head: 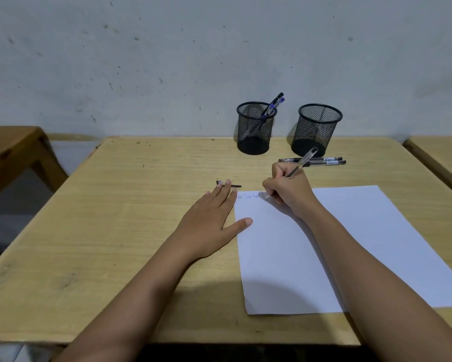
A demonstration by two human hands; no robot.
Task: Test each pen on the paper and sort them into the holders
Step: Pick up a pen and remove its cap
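Observation:
My right hand (290, 190) grips a clear pen (304, 160), its tip on the top left of the white paper (350, 244), beside a few faint blue scribbles (248, 196). My left hand (211, 218) lies flat, fingers apart, on the table at the paper's left edge, thumb on the sheet. A pen cap (228, 184) lies just beyond its fingertips. Two black mesh holders stand at the back: the left holder (255, 129) has a few pens in it, and the right holder (319, 130) shows none. Two black pens (324, 161) lie in front of the right holder.
The wooden table (115, 231) stands against a grey wall. Another wooden table (8, 150) is at the left and a further one (439, 150) at the right edge.

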